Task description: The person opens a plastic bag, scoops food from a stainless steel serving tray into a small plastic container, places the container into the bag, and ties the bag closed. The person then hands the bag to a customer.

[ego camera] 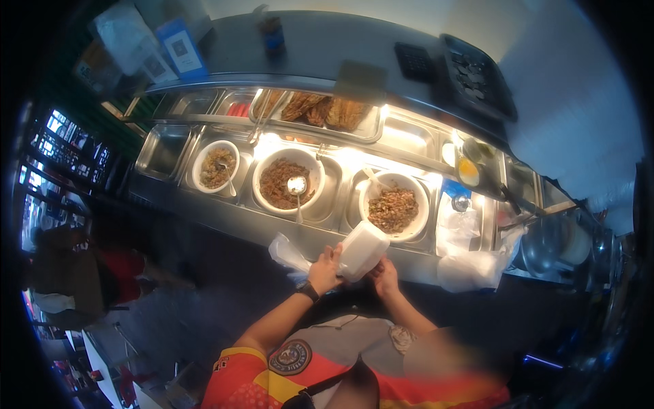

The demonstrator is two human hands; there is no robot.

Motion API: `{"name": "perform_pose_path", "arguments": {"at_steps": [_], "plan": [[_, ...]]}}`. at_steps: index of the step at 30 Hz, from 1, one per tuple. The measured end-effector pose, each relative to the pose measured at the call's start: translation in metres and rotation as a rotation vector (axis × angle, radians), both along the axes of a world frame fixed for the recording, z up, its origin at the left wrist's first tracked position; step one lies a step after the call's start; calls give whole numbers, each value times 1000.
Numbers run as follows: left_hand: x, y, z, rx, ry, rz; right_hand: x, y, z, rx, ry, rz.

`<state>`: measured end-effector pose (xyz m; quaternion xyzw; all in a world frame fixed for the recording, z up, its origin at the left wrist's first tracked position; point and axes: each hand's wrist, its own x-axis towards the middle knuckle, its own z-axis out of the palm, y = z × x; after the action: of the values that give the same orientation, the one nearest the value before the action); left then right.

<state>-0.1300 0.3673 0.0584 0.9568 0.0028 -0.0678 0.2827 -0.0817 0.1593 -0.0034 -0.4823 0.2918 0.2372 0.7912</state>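
Observation:
A closed white foam takeaway box is held between both hands in front of the steel food counter. My left hand grips its left side, with a dark watch on the wrist. At its lower right side is my right hand, fingers curled against the box. A thin white plastic bag hangs beside my left hand. Just beyond the box stands a white bowl of chopped, browned food with a pale spoon. Further left are a bowl of dark minced food with a metal spoon and a smaller bowl with a spoon.
Behind the bowls, a tray holds fried pieces, with tongs at its left. White plastic bags lie at the counter's right. The upper shelf bears a calculator and a tray of coins. Another person is at the far left.

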Motion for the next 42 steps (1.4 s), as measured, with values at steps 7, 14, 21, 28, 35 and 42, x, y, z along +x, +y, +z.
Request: {"name": "perform_pose_path", "arguments": {"at_steps": [7,14,21,28,35,42], "plan": [[-16,25,-32,-467,-5,203,113,-17,19,-705,-721,133],[-28,-16,-77,-792,-85,720,256,86,24,-1241,-1156,542],[-7,-35,-68,-773,-134,1132,287,38,22,-974,-1120,618],[5,-53,-71,-785,-334,1177,199,-82,41,-1325,-891,690],[-15,-45,-84,-718,-332,1244,193,-82,68,-1503,-725,673],[-25,-34,-71,-1073,-454,1263,140,-66,66,-1415,-588,818]]}}
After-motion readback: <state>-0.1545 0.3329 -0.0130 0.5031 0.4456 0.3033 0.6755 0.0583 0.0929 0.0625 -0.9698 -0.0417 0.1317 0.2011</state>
